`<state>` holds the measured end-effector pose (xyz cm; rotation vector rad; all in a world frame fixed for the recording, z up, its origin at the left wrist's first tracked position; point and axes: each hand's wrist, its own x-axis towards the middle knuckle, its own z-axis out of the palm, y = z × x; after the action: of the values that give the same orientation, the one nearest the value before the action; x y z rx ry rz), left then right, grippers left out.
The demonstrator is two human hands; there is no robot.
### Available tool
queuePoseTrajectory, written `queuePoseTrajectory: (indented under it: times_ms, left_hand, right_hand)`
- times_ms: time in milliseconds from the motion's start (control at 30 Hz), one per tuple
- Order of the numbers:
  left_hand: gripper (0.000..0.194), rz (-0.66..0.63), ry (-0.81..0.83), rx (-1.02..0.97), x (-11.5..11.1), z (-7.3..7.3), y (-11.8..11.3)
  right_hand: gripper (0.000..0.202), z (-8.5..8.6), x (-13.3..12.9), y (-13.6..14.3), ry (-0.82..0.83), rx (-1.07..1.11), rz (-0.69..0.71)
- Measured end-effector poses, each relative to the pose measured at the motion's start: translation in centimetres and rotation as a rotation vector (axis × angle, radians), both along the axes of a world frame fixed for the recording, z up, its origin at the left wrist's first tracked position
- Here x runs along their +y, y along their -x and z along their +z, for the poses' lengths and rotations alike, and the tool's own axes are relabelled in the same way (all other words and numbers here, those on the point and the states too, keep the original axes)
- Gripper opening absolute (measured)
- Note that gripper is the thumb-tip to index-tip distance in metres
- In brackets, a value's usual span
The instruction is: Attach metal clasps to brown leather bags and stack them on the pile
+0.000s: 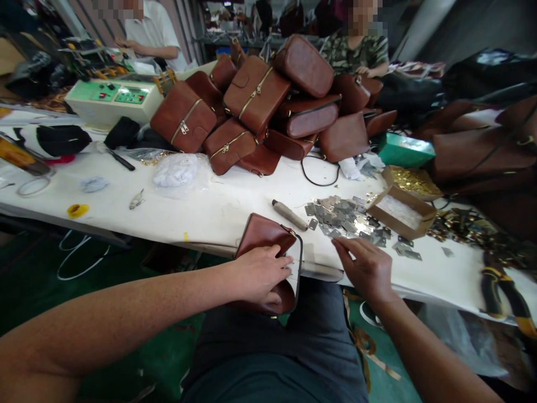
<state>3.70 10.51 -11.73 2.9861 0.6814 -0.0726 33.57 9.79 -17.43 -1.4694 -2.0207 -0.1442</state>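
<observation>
A brown leather bag rests at the table's front edge and over my lap, with its opening toward the right. My left hand lies on it with fingers spread over the leather and the opening's edge. To the right, my right hand is raised near the front edge, its thumb and fingers pinched together. Whatever may be between those fingertips is too small to make out. Just beyond it, flat metal plates lie in a loose pile, beside a wrapped rod-like tool.
Brown bags are heaped at the back. Open cardboard boxes and yellow-black handled pliers are at the right. A green-topped machine, a plastic bundle and yellow tape are at the left. Two people sit across the table.
</observation>
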Motion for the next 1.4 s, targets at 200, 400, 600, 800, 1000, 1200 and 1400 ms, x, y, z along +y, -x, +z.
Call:
queuePoseTrajectory:
  times_ms: [200,400,600,800,1000,1200,1400]
  left_hand:
    - [0.049,0.001,0.010,0.010,0.1,0.1,-0.1]
    - [0.056,0.008,0.042,0.004,0.3,0.1,-0.2]
    - [0.053,0.017,0.082,0.019,0.3,-0.2,0.0]
    - [0.053,0.025,0.073,0.036,0.2,-0.1,0.0]
    - [0.055,0.032,0.077,0.037,0.4,-0.1,-0.2]
    - [0.053,0.032,0.111,0.027,0.6,0.0,-0.3]
    - [0.046,0.019,0.110,0.037,0.6,-0.1,-0.3]
  right_hand:
    - [0.019,-1.2,-4.3,5.9,0.114,0.042,0.252]
    - [0.017,-1.9,-4.6,6.7,0.120,0.015,0.328]
    - [0.017,-1.2,-4.6,6.8,0.103,-0.011,0.352]
    - [0.019,-1.7,-4.6,6.7,0.082,0.001,0.374]
    - [0.021,-1.5,-4.3,6.8,0.087,0.007,0.395]
    - [0.021,-1.0,-4.1,7.1,0.153,0.031,0.373]
    - [0.016,-1.9,-4.0,7.0,0.151,0.163,0.356]
